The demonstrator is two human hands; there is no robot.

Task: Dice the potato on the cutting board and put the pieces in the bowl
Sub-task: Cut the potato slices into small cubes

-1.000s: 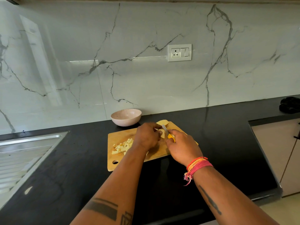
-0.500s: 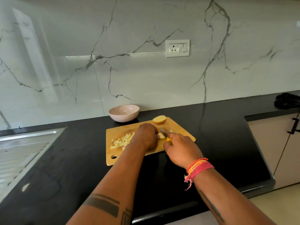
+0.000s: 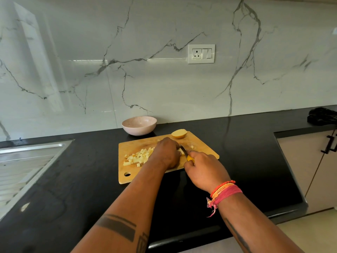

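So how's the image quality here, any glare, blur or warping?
Head view: glare streaks across the glossy marble wall; wide-angle lens bows the black counter edge; the hands, left and right, and the diced potato look reasonably sharp; the bowl casts only a soft shadow.

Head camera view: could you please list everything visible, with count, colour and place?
cutting board: one, light wood, on the counter, hanging hole at its near left corner
diced potato: one pile, pale yellow, left part of the board
potato half: one, yellow-tan, far edge of the board
bowl: one, pale pink, behind the board by the wall
knife: one, yellow handle, over the board
counter: one, black
sink drainer: one, steel, far left
wall socket: one, white, on the marble wall
dark object: one, black, far right
left hand: rests on the board, covering the potato piece
right hand: holds the knife
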